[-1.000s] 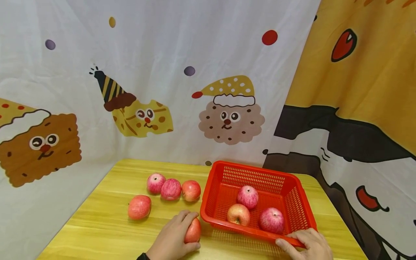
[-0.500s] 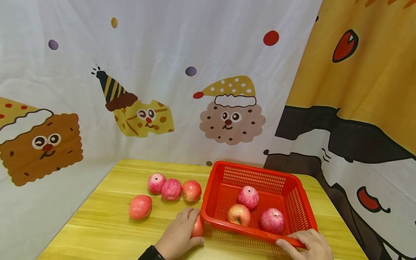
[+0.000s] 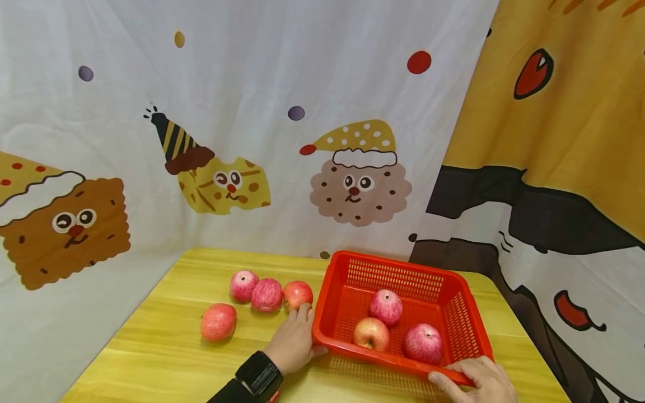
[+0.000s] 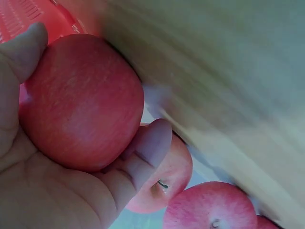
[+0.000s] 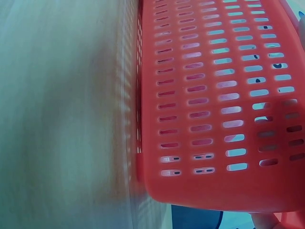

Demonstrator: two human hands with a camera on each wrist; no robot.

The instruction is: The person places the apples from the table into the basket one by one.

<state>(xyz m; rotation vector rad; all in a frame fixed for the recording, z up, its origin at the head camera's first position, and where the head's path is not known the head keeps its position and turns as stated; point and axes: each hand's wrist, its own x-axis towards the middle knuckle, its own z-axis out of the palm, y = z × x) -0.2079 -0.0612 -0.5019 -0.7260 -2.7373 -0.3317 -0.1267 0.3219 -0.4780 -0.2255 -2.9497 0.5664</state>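
My left hand curls round a red apple, thumb on one side and fingers on the other; the head view hides that apple behind the hand. This hand is beside the left wall of the red basket, its fingertips near a red apple on the table. With thumb and fingers, my right hand grips the basket's near right rim. Inside the basket lie two pink apples and a yellowish-red apple.
Two pink apples lie in a row with the red one at the back of the wooden table. Another red apple sits at the left. Printed curtains hang behind the table.
My left hand has moved forward and slightly right along the basket's left side, with the apple in its grasp. The right hand and the basket have stayed in place.
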